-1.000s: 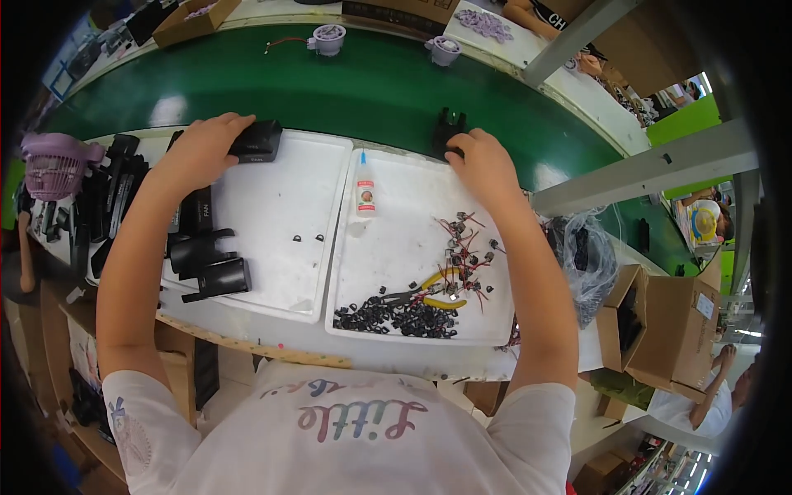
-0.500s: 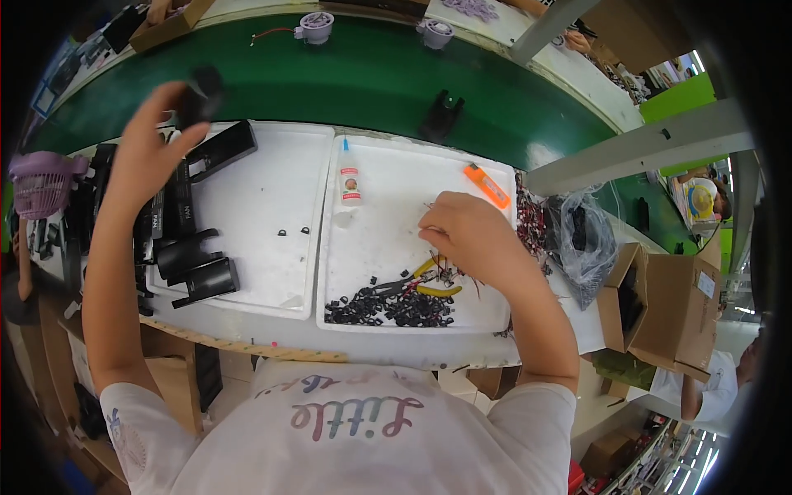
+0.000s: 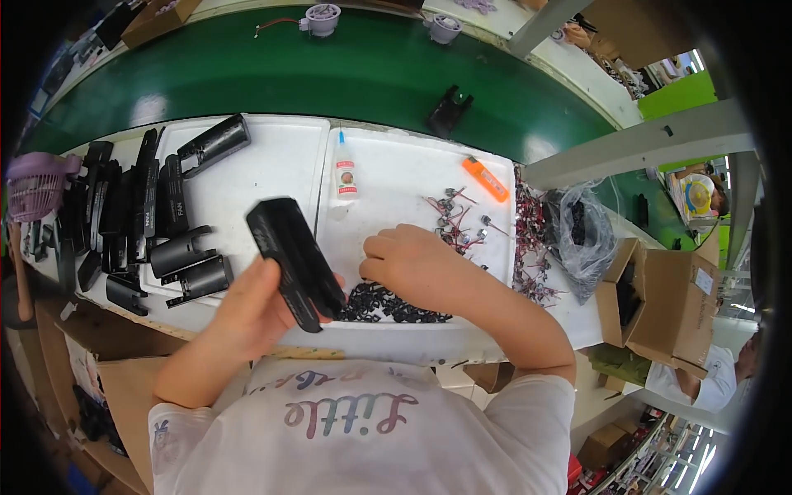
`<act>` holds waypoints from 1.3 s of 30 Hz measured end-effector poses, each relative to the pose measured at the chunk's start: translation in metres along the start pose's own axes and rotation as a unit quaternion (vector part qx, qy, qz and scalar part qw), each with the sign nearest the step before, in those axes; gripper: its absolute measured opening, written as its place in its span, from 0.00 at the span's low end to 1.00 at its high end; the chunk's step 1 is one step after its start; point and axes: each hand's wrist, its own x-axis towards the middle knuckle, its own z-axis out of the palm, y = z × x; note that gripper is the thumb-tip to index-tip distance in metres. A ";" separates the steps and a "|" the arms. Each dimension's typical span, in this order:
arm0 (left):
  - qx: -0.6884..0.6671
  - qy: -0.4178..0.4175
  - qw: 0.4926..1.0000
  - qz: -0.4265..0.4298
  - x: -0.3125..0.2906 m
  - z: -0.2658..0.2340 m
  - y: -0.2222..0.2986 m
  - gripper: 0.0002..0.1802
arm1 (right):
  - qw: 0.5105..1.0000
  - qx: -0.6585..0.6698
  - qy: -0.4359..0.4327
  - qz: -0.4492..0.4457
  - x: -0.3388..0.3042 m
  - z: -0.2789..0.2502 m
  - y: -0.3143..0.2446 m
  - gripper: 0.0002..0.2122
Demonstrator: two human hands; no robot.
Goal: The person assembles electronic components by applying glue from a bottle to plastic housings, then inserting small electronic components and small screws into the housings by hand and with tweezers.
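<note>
My left hand (image 3: 252, 309) grips a black plastic fan-handle shell (image 3: 290, 256), tilted, above the near edge of the white foam trays. Close to its right, my right hand (image 3: 408, 260) is closed with curled fingers; whatever they hold is hidden. Just below that hand lies a pile of small black plastic parts (image 3: 392, 307) in the right tray (image 3: 388, 157). Small parts with red and black wires (image 3: 454, 219) are scattered beyond my right wrist. More black shells (image 3: 194, 279) lie on the left tray and in a row beside it.
A white bottle with a blue tip (image 3: 346, 177) and an orange lighter (image 3: 487, 178) are in the right tray. Behind runs a green belt (image 3: 330, 78) with a black shell (image 3: 450, 110) and lilac fan units (image 3: 322, 20). A plastic bag (image 3: 586, 239) and cardboard box (image 3: 668, 309) stand right.
My left hand has come from the far left back toward me, now with a black shell in clear view. My right hand has moved left and nearer, uncovering wired parts; the yellow-handled pliers are hidden.
</note>
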 end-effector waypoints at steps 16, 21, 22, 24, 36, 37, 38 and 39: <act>0.061 0.011 0.992 0.107 0.006 0.014 -0.034 0.33 | 0.874 0.386 0.190 0.226 0.001 -0.012 -0.030 0.04; 0.061 0.058 0.992 0.088 0.010 0.016 -0.034 0.36 | 0.944 0.144 0.285 0.089 0.002 -0.008 -0.023 0.06; 0.062 0.061 0.992 0.090 0.010 0.013 -0.034 0.36 | 0.944 0.146 0.284 0.087 0.001 -0.008 -0.023 0.06; 0.039 0.002 0.996 0.083 0.010 0.006 -0.034 0.31 | 0.960 0.098 0.247 0.088 -0.001 -0.012 -0.024 0.06; 0.140 0.008 0.972 0.186 0.005 0.014 -0.036 0.34 | 0.913 0.140 0.384 0.008 -0.006 -0.010 -0.044 0.10; 0.140 0.008 0.972 0.186 0.004 0.011 -0.037 0.34 | 0.910 0.136 0.391 -0.001 -0.005 -0.007 -0.044 0.10; 0.192 -0.033 0.956 0.221 0.004 0.004 -0.037 0.34 | 0.910 0.136 0.392 -0.001 -0.004 -0.007 -0.045 0.10; 0.242 -0.073 0.933 0.255 0.005 0.003 -0.035 0.35 | 0.906 0.133 0.401 -0.004 -0.003 -0.007 -0.045 0.10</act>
